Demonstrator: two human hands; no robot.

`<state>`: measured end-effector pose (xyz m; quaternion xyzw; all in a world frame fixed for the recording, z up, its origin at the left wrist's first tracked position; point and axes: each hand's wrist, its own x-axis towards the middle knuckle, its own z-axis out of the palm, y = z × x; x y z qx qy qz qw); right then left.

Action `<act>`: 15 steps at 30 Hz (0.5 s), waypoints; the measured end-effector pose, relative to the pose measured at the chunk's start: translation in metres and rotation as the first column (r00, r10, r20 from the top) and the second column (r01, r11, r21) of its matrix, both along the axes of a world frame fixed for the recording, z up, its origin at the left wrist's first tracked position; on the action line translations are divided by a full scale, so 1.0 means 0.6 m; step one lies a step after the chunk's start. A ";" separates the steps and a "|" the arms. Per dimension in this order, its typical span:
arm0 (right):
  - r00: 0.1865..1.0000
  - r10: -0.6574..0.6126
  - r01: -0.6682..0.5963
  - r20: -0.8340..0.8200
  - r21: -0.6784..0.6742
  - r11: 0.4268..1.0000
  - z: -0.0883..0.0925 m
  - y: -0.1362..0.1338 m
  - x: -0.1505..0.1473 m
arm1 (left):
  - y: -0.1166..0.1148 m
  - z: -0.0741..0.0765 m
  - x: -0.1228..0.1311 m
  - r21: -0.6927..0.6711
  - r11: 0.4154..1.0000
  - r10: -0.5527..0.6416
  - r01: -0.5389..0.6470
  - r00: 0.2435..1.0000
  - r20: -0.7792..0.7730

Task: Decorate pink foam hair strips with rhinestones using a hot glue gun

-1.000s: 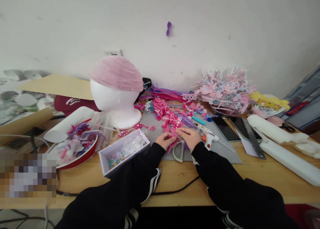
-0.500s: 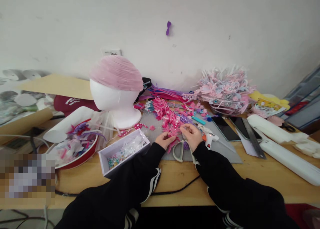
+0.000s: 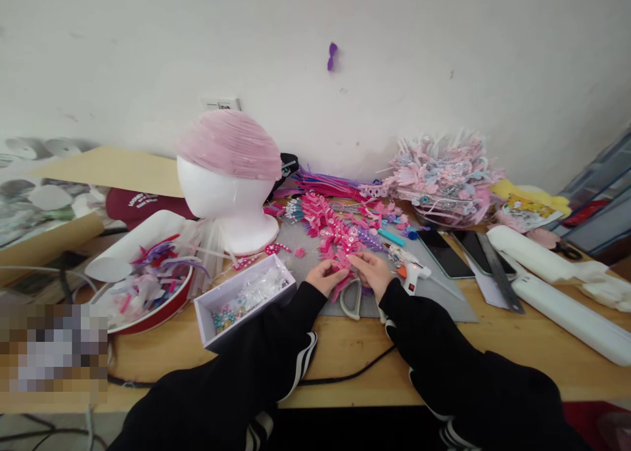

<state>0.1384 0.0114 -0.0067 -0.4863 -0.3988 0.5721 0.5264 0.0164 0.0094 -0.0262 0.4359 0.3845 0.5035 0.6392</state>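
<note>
A bright pink fuzzy craft piece is pinched between the fingers of my left hand. My right hand has its fingers pressed together at the right side of that piece. More pink fuzzy pieces with small pearly beads lie just beyond both hands on the grey mat. The cream handles of a pair of scissors rest beneath my hands. Right of my right hand lies a white and orange glue gun.
A white foam head wears a pink wrap. The bead box and red-rimmed bowl are at left. Phones, a metal ruler and white rolls lie right. Pale craft pieces are heaped behind.
My right hand has moved slightly left and down, bringing its fingertips closer to my left hand and the pink piece. More of the purple piece behind it now shows.
</note>
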 end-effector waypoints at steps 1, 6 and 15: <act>1.000 -0.003 0.003 0.000 -0.015 1.000 0.002 -0.001 0.000 | -0.001 0.000 0.001 0.006 1.000 0.008 -0.008 1.000 0.000; 1.000 0.013 -0.012 0.018 -0.046 0.999 0.009 -0.008 -0.001 | -0.009 0.004 0.004 0.023 0.999 0.050 -0.050 0.999 -0.010; 0.999 0.046 -0.047 -0.024 -0.041 0.998 0.010 -0.010 -0.005 | -0.008 0.008 0.002 0.108 0.992 0.075 -0.064 0.992 -0.101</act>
